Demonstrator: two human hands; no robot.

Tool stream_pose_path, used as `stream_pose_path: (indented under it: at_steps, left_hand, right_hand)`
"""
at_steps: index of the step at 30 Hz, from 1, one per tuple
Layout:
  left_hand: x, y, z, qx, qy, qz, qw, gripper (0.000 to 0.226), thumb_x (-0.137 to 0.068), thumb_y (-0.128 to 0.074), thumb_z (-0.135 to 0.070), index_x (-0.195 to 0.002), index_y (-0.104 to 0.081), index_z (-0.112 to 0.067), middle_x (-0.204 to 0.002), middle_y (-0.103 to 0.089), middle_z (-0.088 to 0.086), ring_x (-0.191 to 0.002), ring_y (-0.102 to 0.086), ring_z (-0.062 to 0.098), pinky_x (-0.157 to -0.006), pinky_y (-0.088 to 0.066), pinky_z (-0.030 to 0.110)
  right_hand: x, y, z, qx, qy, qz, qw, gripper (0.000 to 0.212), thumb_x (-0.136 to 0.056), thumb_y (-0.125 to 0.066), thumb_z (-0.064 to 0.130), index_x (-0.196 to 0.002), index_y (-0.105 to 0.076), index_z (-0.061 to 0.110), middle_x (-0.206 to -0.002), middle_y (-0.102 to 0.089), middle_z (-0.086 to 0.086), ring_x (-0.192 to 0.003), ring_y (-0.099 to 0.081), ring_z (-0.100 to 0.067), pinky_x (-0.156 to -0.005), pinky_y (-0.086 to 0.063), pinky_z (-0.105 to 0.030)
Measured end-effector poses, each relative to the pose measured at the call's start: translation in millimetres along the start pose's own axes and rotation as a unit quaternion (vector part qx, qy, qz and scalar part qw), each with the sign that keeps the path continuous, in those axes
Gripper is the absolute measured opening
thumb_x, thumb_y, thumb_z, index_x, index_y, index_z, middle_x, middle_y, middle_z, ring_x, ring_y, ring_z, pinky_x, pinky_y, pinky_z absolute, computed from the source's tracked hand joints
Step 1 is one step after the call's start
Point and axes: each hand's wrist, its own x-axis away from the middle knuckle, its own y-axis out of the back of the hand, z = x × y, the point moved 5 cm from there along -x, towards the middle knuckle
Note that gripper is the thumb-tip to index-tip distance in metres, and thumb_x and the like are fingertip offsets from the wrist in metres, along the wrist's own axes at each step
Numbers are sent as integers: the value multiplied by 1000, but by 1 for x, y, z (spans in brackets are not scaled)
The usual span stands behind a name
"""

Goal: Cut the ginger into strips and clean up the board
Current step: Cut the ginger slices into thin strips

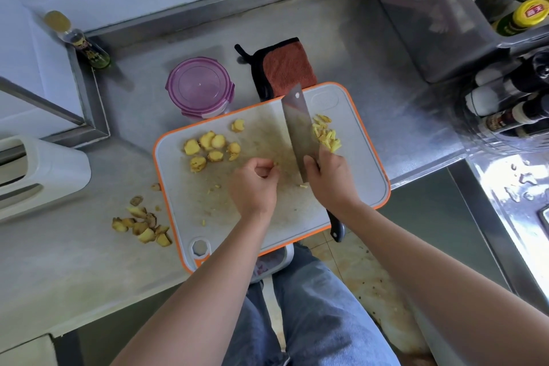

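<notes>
- Left hand [254, 184] curls loosely; whether it holds anything is unclear.
- Right hand [329, 180] grips the broad steel cleaver [300, 128].
- Round yellow ginger slices [208, 145] lie left of the blade, thin ginger strips [325, 134] right, on the stained, orange-rimmed white board [356, 163].

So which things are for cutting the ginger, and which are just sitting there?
For the job: cleaver in the right hand, cutting board, ginger slices, ginger strips, ginger scraps beside the board.

Just sitting there: purple-lidded container, folded cloth (maybe for wiping later), corner bottle, yellow-capped bottle.
</notes>
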Motion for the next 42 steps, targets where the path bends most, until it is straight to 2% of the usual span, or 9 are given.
stream_pose_path:
  at_steps: [4, 7, 13, 17, 23, 29, 32, 36, 42]
  left_hand:
    - [0, 10, 5, -10, -27, -20, 999, 9, -87, -69, -16, -96, -69, -17, -80, -66, -11, -73, -62, 3, -70, -51, 22]
    - [1, 21, 11, -36, -39, -54, 997, 11, -88, -65, -13, -97, -71, -15, -80, -66, -8, -75, -63, 13, -72, -49, 28]
    - [2, 25, 10, -50, -32, -52, 997, 12, -89, -62, -12, -95, -72, -16, -78, -65, -8, -73, -60, 12, -70, -45, 26]
    - [2, 24, 8, -73, -37, -38, 996, 13, -90, -62, -13, -97, -72, -15, -84, -68, -4, -77, -61, 12, -70, -45, 24]
    - [0, 16, 1, -94, -25, 3, 995, 10, -91, -62, -15, -94, -71, -17, -80, -63, -9, -76, -60, 10, -61, -39, 17]
    - [-2, 0, -12, -97, -51, 30, 993, 9, -90, -63, -15, -96, -71, -16, -78, -61, -9, -68, -53, 3, -53, -34, 7]
    - [-5, -15, -22, -103, -79, 48, 990, 10, -89, -64, -14, -96, -71, -16, -85, -67, -4, -73, -56, 6, -56, -35, 7]
    - [-12, -30, -35, -140, -115, 46, 982, 8, -88, -66, -16, -92, -72, -18, -84, -69, -7, -76, -62, 10, -58, -40, 18]
    - [-17, -45, -51, -222, -169, 30, 960, 17, -90, -64, -20, -103, -73, -22, -93, -74, -5, -84, -67, 15, -61, -41, 24]
  right_hand:
    - [15, -1, 3, -43, 33, 19, 998, 20, -97, -45, 18, -103, -59, 4, -87, -68, -8, -73, -61, -23, -64, -50, -38]
    - [26, -17, 9, -26, 50, 69, 996, 19, -97, -47, 18, -81, -48, 7, -64, -56, -7, -55, -49, -21, -54, -42, -39]
    - [15, -7, -10, -16, 0, 50, 999, 21, -97, -45, 21, -93, -56, 4, -75, -62, -12, -66, -57, -28, -59, -49, -42]
    - [5, 11, -20, -29, -15, 28, 999, 24, -96, -43, 18, -74, -43, 10, -57, -46, -5, -48, -42, -21, -47, -40, -39]
    - [8, 10, 2, -52, 35, 66, 996, 21, -96, -45, 17, -107, -63, 16, -90, -68, 0, -59, -54, -9, -57, -48, -29]
    - [-3, 26, -21, -58, -53, 19, 997, 27, -94, -40, 24, -77, -47, 4, -70, -61, -18, -54, -53, -32, -44, -48, -47]
    - [-2, 34, -23, -47, -49, 23, 997, 23, -95, -41, 18, -81, -53, 4, -72, -60, -15, -53, -53, -33, -44, -48, -44]
    - [2, 32, -25, -30, -43, 31, 998, 18, -96, -41, 18, -99, -59, 14, -74, -62, -1, -51, -47, -15, -46, -34, -26]
    - [-1, 34, -34, -23, -52, 16, 998, 21, -97, -46, 21, -93, -56, 3, -65, -54, -4, -53, -46, -20, -47, -36, -33]
